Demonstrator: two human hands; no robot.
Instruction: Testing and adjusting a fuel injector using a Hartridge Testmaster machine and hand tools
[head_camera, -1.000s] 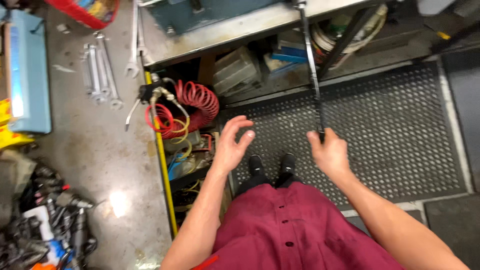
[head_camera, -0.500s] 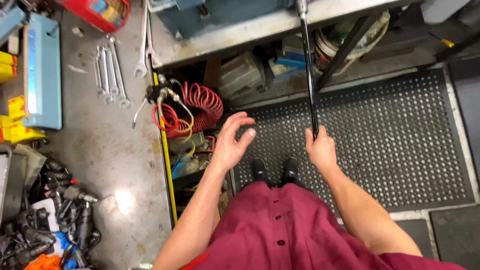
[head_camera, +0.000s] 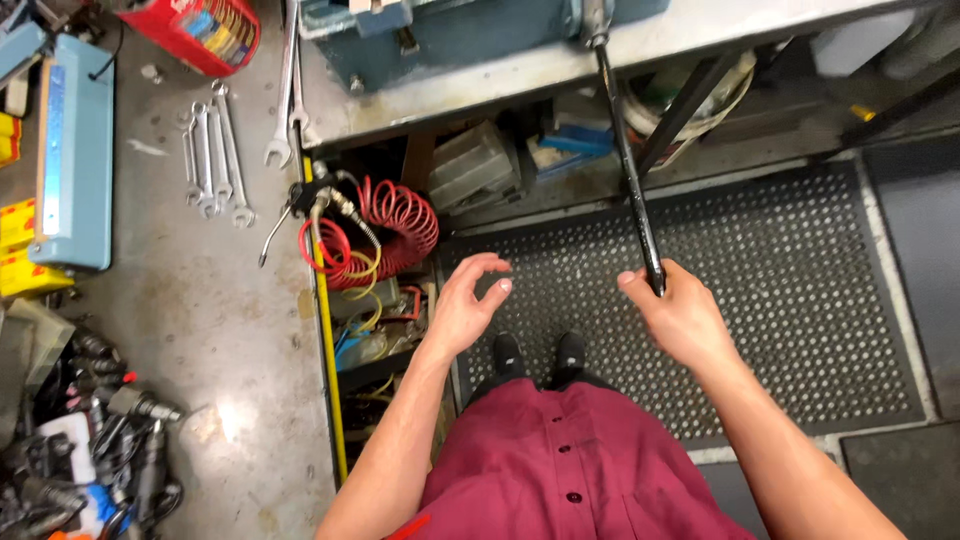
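Gripping the near end of the long black bar (head_camera: 625, 160), the right hand (head_camera: 680, 315) is closed around it; the bar runs up and away to the blue vise (head_camera: 470, 25). The left hand (head_camera: 468, 305) hangs open, empty, just beside.

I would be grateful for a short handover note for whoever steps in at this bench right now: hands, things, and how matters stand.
Right hand: closed around the lower end of the long black bar.
Left hand: open, fingers spread, holding nothing, in the air above the black rubber mat.
The bar slants up from the right hand to a fitting at the edge of the metal bench, beside the blue-grey machine.
Nearby: a red coiled hose hangs at the bench side; loose wrenches lie on the grey worktop on the left.
Whether the bar's turn is finished or not cannot be told from this view.
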